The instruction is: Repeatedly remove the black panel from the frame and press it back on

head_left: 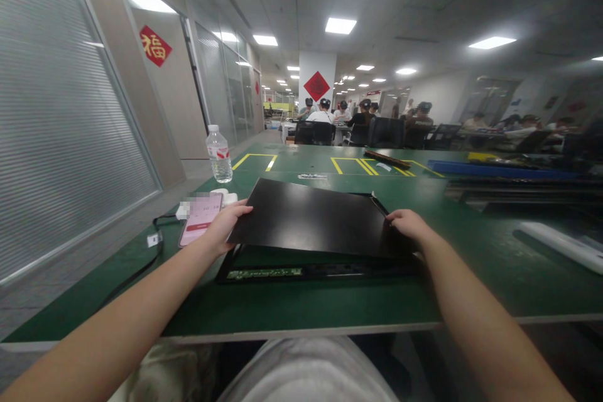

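My left hand [226, 226] grasps the black panel [311, 217], lengthwise between my hands above a frame [339, 271]; I can't tell what my right hand [409, 226] holds.

A: What is worn about the body?
B: Grey cloth [304, 374], light in tone, is seen at the lower middle, rounded in outline and marked by soft folds.
A: And to its left?
B: Beige cloth [164, 374] is shown, loosely creased (whether trousers are meant by it cannot be told).
A: And the arms?
B: The left forearm [136, 314] and right forearm [475, 308] are bared and narrowed toward the wrists; the left hand [225, 227] and right hand [411, 226] are bared too.
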### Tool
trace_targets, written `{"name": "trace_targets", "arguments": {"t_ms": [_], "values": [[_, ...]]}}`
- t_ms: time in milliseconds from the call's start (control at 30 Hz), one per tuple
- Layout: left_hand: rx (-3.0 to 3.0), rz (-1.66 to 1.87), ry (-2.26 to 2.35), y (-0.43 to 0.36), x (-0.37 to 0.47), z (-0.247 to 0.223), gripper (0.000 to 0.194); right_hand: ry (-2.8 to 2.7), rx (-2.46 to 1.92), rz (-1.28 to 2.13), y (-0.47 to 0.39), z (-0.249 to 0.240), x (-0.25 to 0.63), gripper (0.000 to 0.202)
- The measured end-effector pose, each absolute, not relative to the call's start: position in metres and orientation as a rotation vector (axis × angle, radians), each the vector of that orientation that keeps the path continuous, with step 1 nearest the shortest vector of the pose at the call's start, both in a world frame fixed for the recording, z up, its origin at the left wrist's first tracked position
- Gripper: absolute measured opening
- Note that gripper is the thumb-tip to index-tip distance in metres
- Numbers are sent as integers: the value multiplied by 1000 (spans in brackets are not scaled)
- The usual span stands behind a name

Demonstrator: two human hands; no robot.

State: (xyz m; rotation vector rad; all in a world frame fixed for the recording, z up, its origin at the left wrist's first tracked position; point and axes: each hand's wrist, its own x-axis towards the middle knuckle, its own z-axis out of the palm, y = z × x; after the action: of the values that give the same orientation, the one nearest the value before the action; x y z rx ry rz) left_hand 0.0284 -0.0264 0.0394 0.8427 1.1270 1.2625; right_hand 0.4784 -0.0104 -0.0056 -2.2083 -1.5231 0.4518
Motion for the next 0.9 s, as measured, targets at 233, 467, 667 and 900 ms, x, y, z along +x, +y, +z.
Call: {"name": "trace_targets", "arguments": {"t_ms": [233, 467, 667, 900], "values": [[950, 1256, 1152, -29, 27, 39, 33, -1580, -2215, 344, -9, -9, 479, 40], [990, 1247, 1137, -26, 25, 36, 34, -1595, -2217, 323, -7, -10, 481, 39], [1006, 1225, 1133, -25, 24, 34, 38, -1564, -2232, 352, -12, -5, 475, 37], [1032, 1186, 1134, -26, 24, 33, 36, -1529, -2268, 360, -17, 2, 470, 32]]}}
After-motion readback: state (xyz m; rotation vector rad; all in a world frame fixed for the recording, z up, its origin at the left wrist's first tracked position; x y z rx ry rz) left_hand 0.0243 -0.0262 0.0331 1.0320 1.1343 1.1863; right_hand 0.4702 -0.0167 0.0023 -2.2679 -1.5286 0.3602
